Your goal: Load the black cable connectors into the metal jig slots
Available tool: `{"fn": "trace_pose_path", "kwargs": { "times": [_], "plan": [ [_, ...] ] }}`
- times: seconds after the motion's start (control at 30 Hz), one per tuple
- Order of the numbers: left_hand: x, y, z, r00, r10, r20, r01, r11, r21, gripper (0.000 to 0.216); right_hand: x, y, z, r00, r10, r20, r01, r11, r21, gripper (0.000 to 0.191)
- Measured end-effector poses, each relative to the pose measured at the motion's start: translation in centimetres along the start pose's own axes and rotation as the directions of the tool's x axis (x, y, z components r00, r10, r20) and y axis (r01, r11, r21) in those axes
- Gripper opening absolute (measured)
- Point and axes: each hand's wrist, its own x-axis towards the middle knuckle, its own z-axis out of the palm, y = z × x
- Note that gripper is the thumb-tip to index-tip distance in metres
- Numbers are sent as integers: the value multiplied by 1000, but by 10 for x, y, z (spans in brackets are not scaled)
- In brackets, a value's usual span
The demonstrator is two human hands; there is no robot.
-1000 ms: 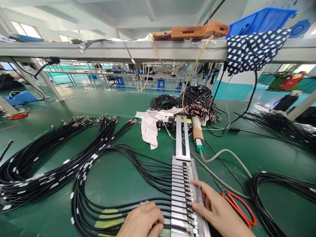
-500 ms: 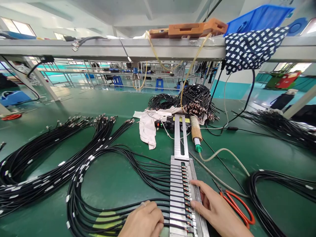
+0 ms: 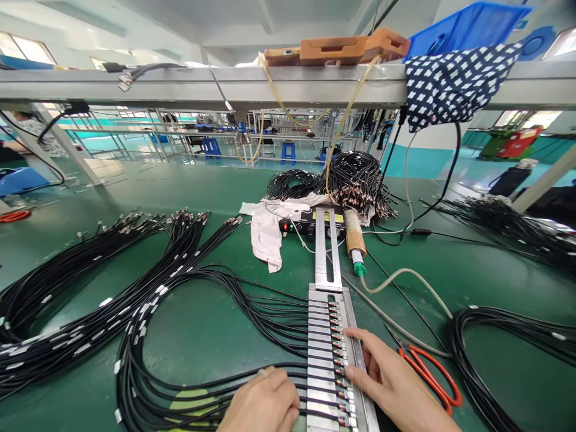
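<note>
A metal slotted fixture (image 3: 320, 363) lies lengthwise on the bench, with several black cables (image 3: 265, 312) laid side by side across it. Small metal connectors (image 3: 336, 337) on the cable ends line up along its right side. My left hand (image 3: 263, 401) is curled over the nearer cables beside the fixture's left edge, closed on a black cable; its fingertips are partly hidden. On the right edge rests my right hand (image 3: 389, 381), thumb and index finger apart and touching the fixture by the connectors. Nothing shows between them.
Orange-handled pliers (image 3: 429, 375) lie right of my right hand. A syringe with a green tip (image 3: 359, 264), a black control box (image 3: 292, 227) and white cloth (image 3: 267, 240) lie beyond the fixture. Cable bundles (image 3: 148, 273) cover the left. An overhead shelf (image 3: 180, 87) crosses the view.
The view has shifted slightly, so everything sits a little further left. Both hands keep nearly the same place and pose on the fixture and cables.
</note>
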Motion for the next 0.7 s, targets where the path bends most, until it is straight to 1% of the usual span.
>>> {"fn": "trace_pose_path", "kwargs": {
  "times": [0.1,0.17,0.2,0.27,0.33,0.4,0.47,0.53,0.63,0.7],
  "plan": [
    [0,0,7,998,43,-45,-38,993,109,21,-1,4,0,1000,-5,0,5,1000,7,50],
    [0,-1,14,988,93,-126,-76,989,127,22,-2,5,0,1000,-10,11,10,1000,13,49],
    [1,-2,17,974,125,-189,-103,987,124,22,-2,5,-1,1000,-18,22,18,1000,17,50],
    [4,-5,23,932,183,-313,-153,981,120,21,-3,2,-3,998,-23,57,22,1000,14,54],
    [7,-6,28,894,228,-385,-197,973,119,21,-4,-4,-4,996,5,93,-2,1000,-27,63],
    [9,-6,28,870,262,-417,-235,965,115,27,-5,-10,-4,991,50,120,-38,994,-100,75],
    [10,-4,26,849,296,-438,-271,955,119,38,-5,-13,-2,988,73,138,-49,985,-165,86],
    [11,-3,20,839,326,-435,-296,945,137,44,-5,-14,2,985,84,150,-50,975,-216,93],
    [11,-1,12,830,358,-427,-309,933,182,47,-4,-13,10,985,115,126,-70,947,-315,97],
    [12,0,9,812,377,-446,-306,925,224,52,-4,-12,14,986,132,106,-83,922,-378,96]
  ]
}}
